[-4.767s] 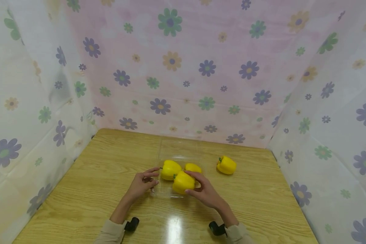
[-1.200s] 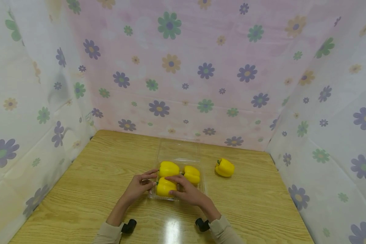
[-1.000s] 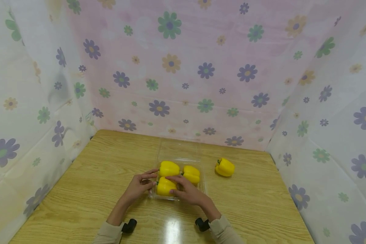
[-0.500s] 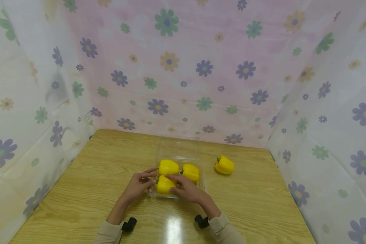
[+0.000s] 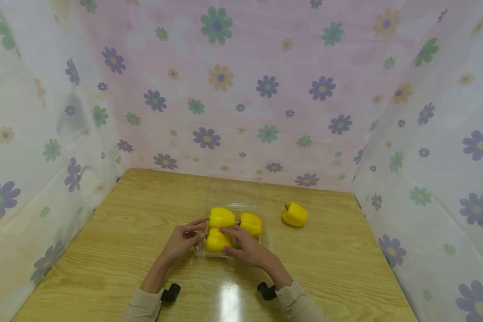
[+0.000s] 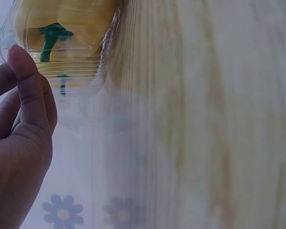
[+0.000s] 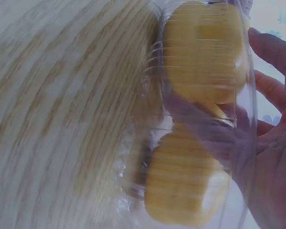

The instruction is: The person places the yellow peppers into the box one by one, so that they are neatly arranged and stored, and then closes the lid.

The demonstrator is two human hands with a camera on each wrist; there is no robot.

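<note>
- Your right hand (image 5: 249, 246) holds the front yellow bell pepper (image 5: 216, 241), index finger over its top and thumb against its lower side; that pepper sits at the front left inside the clear plastic clamshell container (image 5: 211, 255), its green stem turned left.
- Your left hand (image 5: 180, 243) pinches the container's left rim; its fingertips are just beside the stems of both left-hand peppers.
- Behind the held one lies the rear yellow bell pepper (image 5: 222, 218); to the right sits the third yellow bell pepper (image 5: 251, 224); both are in the container, whose clear lid (image 5: 233, 193) lies folded back, away from you.
- Outside, well apart on the right, the loose yellow bell pepper (image 5: 295, 214) rests on the wood-grain table (image 5: 334, 259); flower-printed sheeting (image 5: 245, 58) rises behind it and along both sides.
</note>
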